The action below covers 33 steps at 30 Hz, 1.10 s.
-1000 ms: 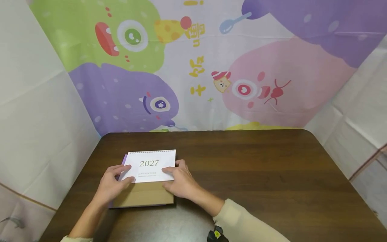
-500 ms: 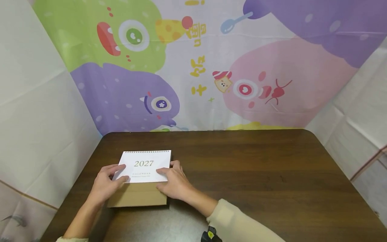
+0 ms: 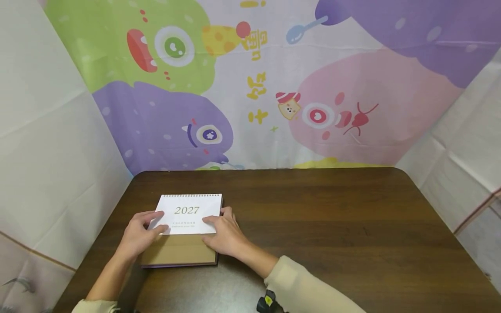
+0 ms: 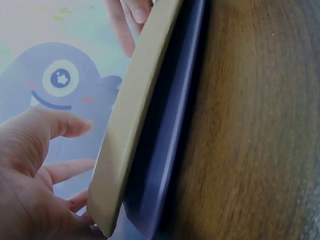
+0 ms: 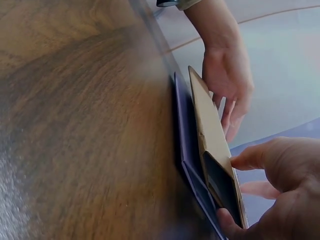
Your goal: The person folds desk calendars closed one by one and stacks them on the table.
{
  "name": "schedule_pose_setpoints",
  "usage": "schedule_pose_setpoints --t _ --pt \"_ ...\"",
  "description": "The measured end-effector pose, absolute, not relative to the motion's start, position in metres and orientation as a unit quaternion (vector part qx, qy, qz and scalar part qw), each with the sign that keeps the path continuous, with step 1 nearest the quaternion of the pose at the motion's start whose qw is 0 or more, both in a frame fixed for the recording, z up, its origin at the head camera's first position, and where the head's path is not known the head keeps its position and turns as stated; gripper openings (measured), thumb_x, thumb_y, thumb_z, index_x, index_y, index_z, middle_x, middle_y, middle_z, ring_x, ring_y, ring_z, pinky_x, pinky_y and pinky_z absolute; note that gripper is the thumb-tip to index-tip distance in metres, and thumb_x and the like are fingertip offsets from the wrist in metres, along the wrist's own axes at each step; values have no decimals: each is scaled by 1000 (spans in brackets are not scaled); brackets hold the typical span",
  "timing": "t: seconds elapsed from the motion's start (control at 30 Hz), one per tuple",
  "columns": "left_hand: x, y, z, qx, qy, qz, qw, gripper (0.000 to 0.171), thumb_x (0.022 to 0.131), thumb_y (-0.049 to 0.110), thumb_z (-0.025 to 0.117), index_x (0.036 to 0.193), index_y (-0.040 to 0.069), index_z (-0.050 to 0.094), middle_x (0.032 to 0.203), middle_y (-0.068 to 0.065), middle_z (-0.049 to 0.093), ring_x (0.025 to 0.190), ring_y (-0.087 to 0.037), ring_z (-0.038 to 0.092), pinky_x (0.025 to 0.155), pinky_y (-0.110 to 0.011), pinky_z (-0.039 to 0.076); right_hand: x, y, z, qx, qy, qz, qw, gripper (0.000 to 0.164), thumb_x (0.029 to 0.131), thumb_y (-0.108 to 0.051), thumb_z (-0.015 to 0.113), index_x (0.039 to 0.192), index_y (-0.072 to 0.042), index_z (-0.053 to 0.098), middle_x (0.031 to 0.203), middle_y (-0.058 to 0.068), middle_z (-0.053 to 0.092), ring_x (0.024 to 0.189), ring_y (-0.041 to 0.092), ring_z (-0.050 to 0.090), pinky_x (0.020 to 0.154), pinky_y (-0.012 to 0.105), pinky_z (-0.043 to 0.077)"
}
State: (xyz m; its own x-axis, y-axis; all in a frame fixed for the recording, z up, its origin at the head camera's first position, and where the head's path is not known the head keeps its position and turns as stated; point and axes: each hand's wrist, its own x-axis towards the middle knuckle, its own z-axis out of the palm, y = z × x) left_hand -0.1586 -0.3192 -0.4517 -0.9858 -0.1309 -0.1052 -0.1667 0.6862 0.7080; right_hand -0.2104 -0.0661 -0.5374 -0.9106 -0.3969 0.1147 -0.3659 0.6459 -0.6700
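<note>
A white spiral-bound desk calendar point(image 3: 187, 217) marked 2027 stands on its tan cardboard base point(image 3: 180, 251), left of the table's middle. My left hand point(image 3: 138, 238) holds its left side, with thumb and a finger at the page's edge. On the right side my right hand point(image 3: 227, 234) grips it, thumb over the page and other fingers around the edge. Close in front of the tan base is a folded purple stand point(image 5: 187, 135), seen in both wrist views. Its purple panel point(image 4: 162, 145) runs nearly parallel to the tan one. Most of it is hidden from the head view.
The dark wooden table point(image 3: 332, 230) extends to the right and behind the calendar. A cartoon-printed cloth point(image 3: 242, 148) hangs along the far edge. White sheets point(image 3: 51, 130) close off both sides.
Both hands have shifted the calendar slightly left. The purple edge that showed along its left side is now covered, and a thin purple strip shows below the tan base.
</note>
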Motion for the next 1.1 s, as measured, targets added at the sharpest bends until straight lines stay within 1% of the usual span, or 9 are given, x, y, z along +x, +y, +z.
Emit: schedule_pose_setpoints --t 0.2,0.47,0.67,0.7,0.73,0.8,0.9,0.93,1.1 --pt "-161 -318 -453 -78 923 377 22 60 102 17 78 153 -12 61 166 -42 47 158 -58 41 131 -71 35 -208 -67 -536 -211 906 -365 20 57 89 -29 92 143 -20 79 156 26 55 146 35 56 121 51 55" --pt "-163 -321 -455 -79 926 368 37 61 104 19 76 154 -12 60 167 -42 46 158 -59 41 131 -72 35 -202 -65 -529 -214 897 -385 19 55 87 -23 91 141 -15 80 154 31 56 143 41 54 118 54 55" --pt "-166 -324 -461 -73 929 362 41 64 102 26 77 153 -9 62 164 -45 49 151 -63 50 124 -74 43 -199 -63 -524 -213 897 -386 23 55 88 -23 91 141 -15 80 155 32 56 145 42 52 120 55 54" --pt "-169 -325 -464 -75 932 352 34 63 100 28 78 151 -6 66 161 -44 53 147 -62 54 120 -71 49 -199 -63 -523 -211 898 -386 25 55 88 -22 92 142 -15 80 156 32 55 146 42 52 120 56 54" --pt "-170 -325 -466 -74 933 349 35 63 100 29 78 151 -6 66 159 -45 54 147 -62 55 119 -71 49 -199 -62 -522 -209 898 -386 27 56 88 -22 92 142 -15 80 156 31 55 146 43 52 121 57 54" --pt "-171 -325 -467 -76 935 345 38 63 99 30 77 151 -5 67 157 -46 55 147 -63 54 118 -71 50 -198 -62 -521 -205 897 -391 33 57 88 -21 91 143 -15 79 158 31 52 148 43 51 122 58 53" --pt "-171 -323 -465 -83 935 342 47 64 101 30 77 153 -4 65 160 -45 53 151 -62 52 121 -70 49 -197 -62 -520 -203 895 -394 44 58 88 -19 89 145 -15 78 160 31 50 149 43 49 124 58 51" --pt "-169 -322 -461 -82 932 347 57 65 102 29 75 155 -7 61 163 -45 49 154 -63 48 124 -73 44 -197 -62 -520 -203 896 -393 48 59 89 -19 89 146 -15 77 160 31 49 149 43 49 124 58 51" --pt "-166 -320 -456 -88 934 340 64 65 105 28 73 157 -7 59 166 -42 47 157 -62 46 127 -72 43 -196 -65 -521 -203 900 -384 48 60 89 -20 89 148 -16 76 162 30 48 150 41 49 125 56 52"
